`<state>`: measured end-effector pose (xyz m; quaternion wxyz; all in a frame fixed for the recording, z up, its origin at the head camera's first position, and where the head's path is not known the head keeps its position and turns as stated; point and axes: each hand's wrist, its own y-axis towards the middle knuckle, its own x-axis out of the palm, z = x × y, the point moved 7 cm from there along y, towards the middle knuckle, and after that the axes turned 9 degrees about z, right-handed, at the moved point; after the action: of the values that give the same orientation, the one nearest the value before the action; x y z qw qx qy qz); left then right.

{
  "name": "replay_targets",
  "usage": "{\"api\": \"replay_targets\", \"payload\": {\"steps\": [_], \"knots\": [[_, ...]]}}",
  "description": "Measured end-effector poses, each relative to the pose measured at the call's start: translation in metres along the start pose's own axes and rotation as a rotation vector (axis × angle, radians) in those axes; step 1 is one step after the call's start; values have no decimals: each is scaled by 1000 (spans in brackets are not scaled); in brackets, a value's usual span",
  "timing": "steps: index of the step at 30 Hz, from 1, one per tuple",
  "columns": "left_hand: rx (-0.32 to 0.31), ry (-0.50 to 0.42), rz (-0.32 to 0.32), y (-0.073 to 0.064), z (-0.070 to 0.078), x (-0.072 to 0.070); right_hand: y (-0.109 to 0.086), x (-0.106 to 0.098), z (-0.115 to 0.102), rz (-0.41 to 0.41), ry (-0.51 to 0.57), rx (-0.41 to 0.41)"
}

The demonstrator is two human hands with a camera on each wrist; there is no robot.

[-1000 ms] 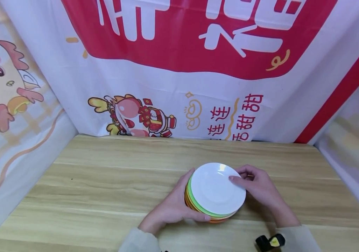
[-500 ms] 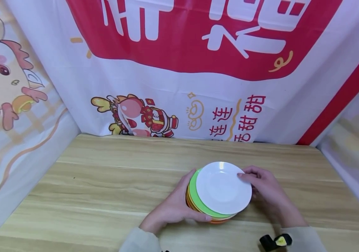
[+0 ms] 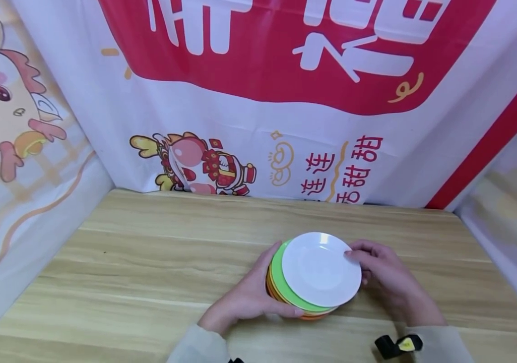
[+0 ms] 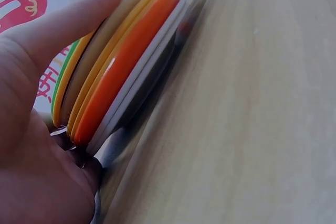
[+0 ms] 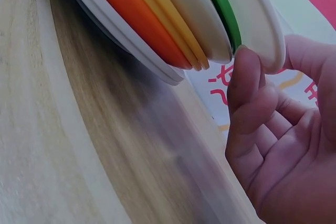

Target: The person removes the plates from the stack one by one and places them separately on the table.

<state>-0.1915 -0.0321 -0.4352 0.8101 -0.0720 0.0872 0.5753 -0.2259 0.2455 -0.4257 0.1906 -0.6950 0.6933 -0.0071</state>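
A stack of small plates in several colours is held just over the table, tilted in both wrist views. My left hand (image 3: 254, 290) grips the stack round its left side, thumb along the near edge. On top, a white plate (image 3: 322, 269) sits shifted to the right, baring a crescent of the green plate (image 3: 278, 269) beneath it. With thumb above and fingers below, my right hand (image 3: 381, 264) pinches the white plate's right rim. Under the green one, yellow, cream and orange plates (image 4: 115, 72) show in the left wrist view, with white ones (image 5: 152, 66) at the bottom.
The wood-grain table (image 3: 149, 272) spreads round the hands. A printed cloth (image 3: 222, 116) hangs along its back edge, and more cloth (image 3: 512, 201) closes off the left and right sides. A black strap (image 3: 396, 345) is on the right wrist.
My right hand has slid the top white plate to the right across the stack, exposing more of the green plate. My left hand has stayed round the stack.
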Motion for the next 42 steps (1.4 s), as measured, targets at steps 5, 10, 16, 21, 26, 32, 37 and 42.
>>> {"api": "replay_targets", "payload": {"steps": [5, 10, 16, 21, 26, 32, 37, 42], "knots": [[-5, -21, -5, 1, 1, 0, -1, 0, 0, -34, 6, -18], [-7, -12, 15, 0, -1, -1, -3, -3, -1, -66, -5, -40], [-9, -15, 10, 0, 0, -1, -2, -5, -1, -91, -11, -50], [-10, -25, -1, 0, 2, -1, -2, -6, -1, -103, -1, -56], [-19, -26, 2, -1, 1, 0, -2, -10, -2, -92, 30, -74], [-9, -34, 7, -1, 1, 0, -1, -16, -4, -64, 50, -107], [-1, -46, 12, -1, 1, 1, 1, -19, -4, -48, 54, -108], [-7, -37, 14, -1, 1, 0, 2, -25, -3, -7, 66, -107]]}}
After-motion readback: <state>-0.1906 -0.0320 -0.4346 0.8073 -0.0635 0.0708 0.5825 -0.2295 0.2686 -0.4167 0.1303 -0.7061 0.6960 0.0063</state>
